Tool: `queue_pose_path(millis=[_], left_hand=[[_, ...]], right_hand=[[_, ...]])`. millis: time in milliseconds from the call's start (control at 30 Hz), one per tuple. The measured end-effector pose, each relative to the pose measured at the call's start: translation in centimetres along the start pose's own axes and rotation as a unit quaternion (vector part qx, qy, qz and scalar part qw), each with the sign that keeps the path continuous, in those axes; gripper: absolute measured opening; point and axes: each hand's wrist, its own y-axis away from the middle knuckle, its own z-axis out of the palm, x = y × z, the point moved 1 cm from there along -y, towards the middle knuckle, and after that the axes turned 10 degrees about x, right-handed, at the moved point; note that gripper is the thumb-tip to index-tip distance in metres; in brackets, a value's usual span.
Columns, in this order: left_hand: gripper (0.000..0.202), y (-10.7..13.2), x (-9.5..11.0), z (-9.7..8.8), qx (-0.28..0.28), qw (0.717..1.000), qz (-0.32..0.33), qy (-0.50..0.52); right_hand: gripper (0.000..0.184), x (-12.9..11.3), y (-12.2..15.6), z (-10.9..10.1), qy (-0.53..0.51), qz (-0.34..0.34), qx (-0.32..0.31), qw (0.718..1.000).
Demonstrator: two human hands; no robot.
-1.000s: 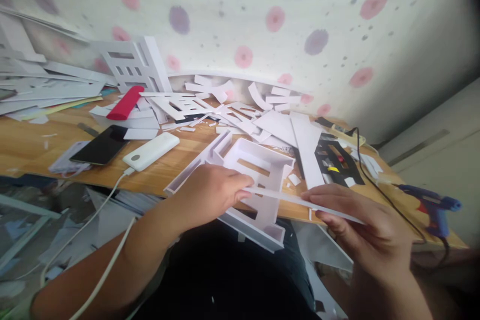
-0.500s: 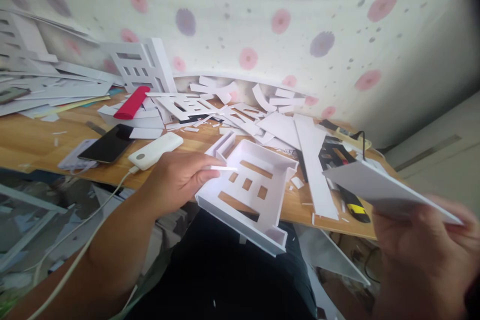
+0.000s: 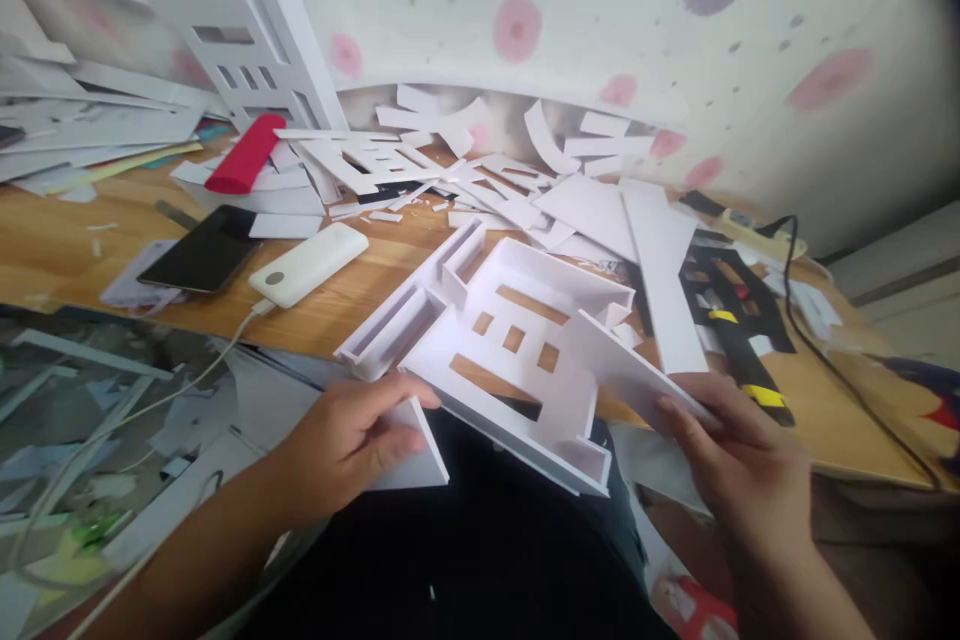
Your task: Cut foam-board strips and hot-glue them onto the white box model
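Observation:
Between my hands a white foam-board model wall (image 3: pixel 517 390), with raised sides and rectangular cut-outs, lies at the table's front edge. My left hand (image 3: pixel 360 445) pinches a flat white board piece (image 3: pixel 420 455) in front of the model's near left corner. On the other side, my right hand (image 3: pixel 739 450) grips a longer white board panel (image 3: pixel 637 370) by its near end; the panel's far end reaches over the model's right side. Whether that end touches the model I cannot tell. A narrow channel-shaped part (image 3: pixel 390 330) projects from the model's left side.
Board scraps (image 3: pixel 510 205) cover the table's back, near a standing white model wall (image 3: pixel 255 70) and a red roll (image 3: pixel 246 155). A phone (image 3: pixel 201 248) and a cabled white power bank (image 3: pixel 309 263) lie left. A black-and-yellow cutter (image 3: pixel 750 370) and a dark cable (image 3: pixel 847 375) are right.
My right hand has brought its panel leftward to the model. My left hand has moved down with its piece, from above the model's left side to its near corner. The view has tilted down.

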Motion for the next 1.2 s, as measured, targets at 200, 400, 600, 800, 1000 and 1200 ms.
queue_pose_path(millis=[200,400,600,800,1000,1200], left_hand=[[0.038,0.7,-1.8,2.1,0.005,1.0,0.009,-0.003],[0.036,0.9,-2.8,2.7,0.008,0.996,0.059,0.066],[0.038,1.1,-3.6,2.5,-0.009,0.996,0.062,0.062],[0.055,1.5,-4.0,2.0,-0.069,0.997,0.04,0.026],[0.073,-0.1,-2.1,1.6,-0.068,0.993,0.068,-0.074],[0.071,-0.9,-1.9,1.1,-0.085,0.985,0.113,-0.101]], right_hand=[[0.01,-4.2,-2.5,-0.3,0.091,-0.118,-0.032,0.988],[0.013,-7.9,-2.6,4.6,0.062,-0.192,-0.227,0.953],[0.022,-8.1,-1.9,6.9,0.149,-0.244,-0.311,0.906],[0.025,-7.9,-1.6,7.1,0.152,-0.283,-0.31,0.895],[0.028,-7.5,-1.0,6.7,0.155,-0.276,-0.291,0.903],[0.029,-7.0,-0.8,6.9,0.175,-0.318,-0.255,0.896]])
